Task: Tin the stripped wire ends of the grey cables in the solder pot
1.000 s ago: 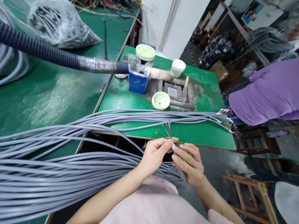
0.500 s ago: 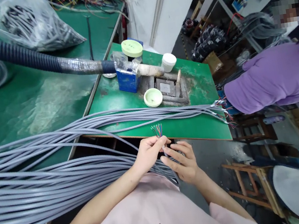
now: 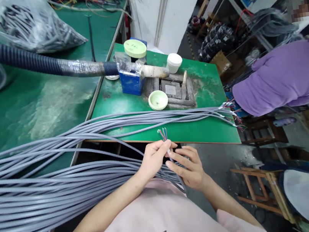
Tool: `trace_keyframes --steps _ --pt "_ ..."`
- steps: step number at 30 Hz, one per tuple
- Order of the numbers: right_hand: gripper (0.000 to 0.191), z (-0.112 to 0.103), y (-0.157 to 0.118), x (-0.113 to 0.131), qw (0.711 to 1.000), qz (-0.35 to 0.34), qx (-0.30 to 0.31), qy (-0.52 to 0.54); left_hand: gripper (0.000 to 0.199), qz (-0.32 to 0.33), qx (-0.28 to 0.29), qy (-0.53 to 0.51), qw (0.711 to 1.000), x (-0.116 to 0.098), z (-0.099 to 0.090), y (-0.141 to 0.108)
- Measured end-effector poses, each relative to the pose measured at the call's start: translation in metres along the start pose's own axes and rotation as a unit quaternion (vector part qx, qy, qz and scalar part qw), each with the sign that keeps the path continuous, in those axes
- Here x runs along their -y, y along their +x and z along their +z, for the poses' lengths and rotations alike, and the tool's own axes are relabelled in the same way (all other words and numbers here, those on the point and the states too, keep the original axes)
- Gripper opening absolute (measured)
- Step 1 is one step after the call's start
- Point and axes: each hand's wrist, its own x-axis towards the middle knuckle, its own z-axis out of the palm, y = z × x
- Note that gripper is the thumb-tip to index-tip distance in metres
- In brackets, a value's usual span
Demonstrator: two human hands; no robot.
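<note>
My left hand [image 3: 156, 156] pinches the thin coloured wires [image 3: 163, 134] at the end of a grey cable, their tips fanned upward past the thumb. Against the same cable end rests my right hand [image 3: 189, 167], its fingers bent round the grey jacket just below the wires. Many grey cables [image 3: 66, 187] run in from the left toward my lap. Another bundle of grey cables [image 3: 143, 118] lies across the green table [image 3: 214, 130], with stripped coloured ends near its right edge.
Beyond the bundle are a small green dish [image 3: 158, 100], a square metal pot [image 3: 170, 89], a blue box [image 3: 131, 83], a white cup [image 3: 174, 63] and a black hose [image 3: 33, 62]. A person in purple [image 3: 285, 77] is at the right.
The coloured wires between my fingers are drawn closer together and show a little differently. Both hands have stayed nearly in place. The person at the right has shifted slightly.
</note>
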Motion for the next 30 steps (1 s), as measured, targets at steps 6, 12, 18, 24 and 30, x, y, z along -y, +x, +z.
trace_keyframes --steps 6,12,18,24,30 --pt "0.032 0.001 0.000 0.001 1.000 0.002 0.001 0.011 0.043 -0.009 0.005 -0.012 1.000 0.000 0.000 -0.001" --pt "0.030 0.001 0.001 0.004 1.000 0.010 0.003 -0.001 0.043 0.010 0.042 0.033 0.999 0.006 0.001 0.003" --pt "0.032 -0.044 -0.039 -0.006 0.985 0.092 0.110 -0.093 0.036 0.165 0.169 0.310 0.921 0.011 0.016 0.014" --pt "0.033 -0.095 -0.108 -0.011 0.893 0.283 0.280 -0.209 0.029 0.298 0.029 0.515 0.804 0.001 0.010 0.039" --pt "0.025 -0.049 -0.074 -0.001 0.885 0.377 0.246 0.118 0.021 0.272 -0.086 0.610 0.739 -0.004 -0.002 0.074"
